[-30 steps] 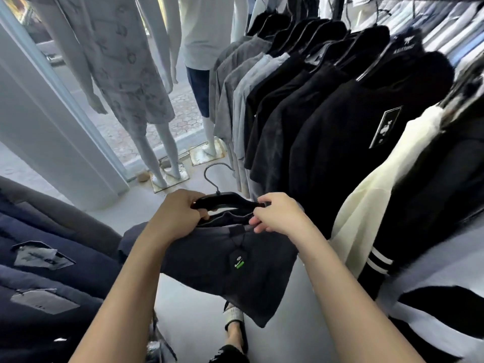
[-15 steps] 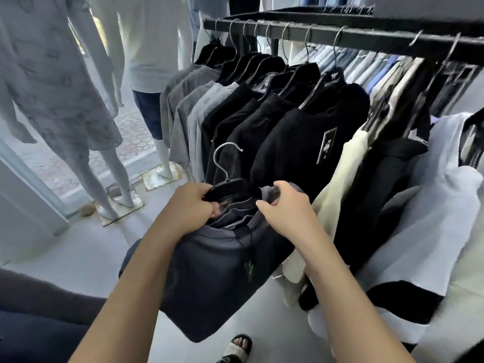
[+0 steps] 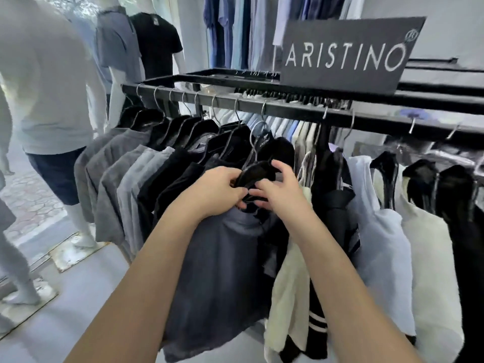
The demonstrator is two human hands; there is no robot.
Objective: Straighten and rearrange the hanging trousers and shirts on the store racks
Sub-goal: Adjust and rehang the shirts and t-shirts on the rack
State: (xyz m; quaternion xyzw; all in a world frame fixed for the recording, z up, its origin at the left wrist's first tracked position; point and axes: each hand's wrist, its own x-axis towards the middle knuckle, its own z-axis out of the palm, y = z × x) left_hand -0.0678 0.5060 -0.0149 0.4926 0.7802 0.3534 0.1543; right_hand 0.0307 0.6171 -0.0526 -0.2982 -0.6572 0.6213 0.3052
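Nearest the camera, the dark grey T-shirt (image 3: 222, 271) is seen hanging below both hands, its body draped down between the forearms. The left hand (image 3: 217, 192) is closed around the left shoulder of the black hanger (image 3: 255, 172), and the right hand (image 3: 279, 191) is curled over the hanger's right end, fingers pinching hanger and collar together. A second ago the garment was held low, with the floor and a sandalled foot in view beneath it; it has since been lifted to shoulder height of the hung row, and the rail has come fully into view. The hanger's metal hook (image 3: 258, 134) is now raised just above the hands but is not yet over the black rail (image 3: 275, 106), which lies beyond and above them. Immediately behind the hands the row of black T-shirts (image 3: 209, 153) is packed, with grey ones to the left of the left hand; cream and white tops (image 3: 392, 231) hang to the right of the right hand. It is judged that the shirt is about to be rehung in the gap between the black and cream garments. Farther back the ARISTINO sign (image 3: 345, 53) stands on the rack, and mannequins (image 3: 52, 100) stand far to the left.
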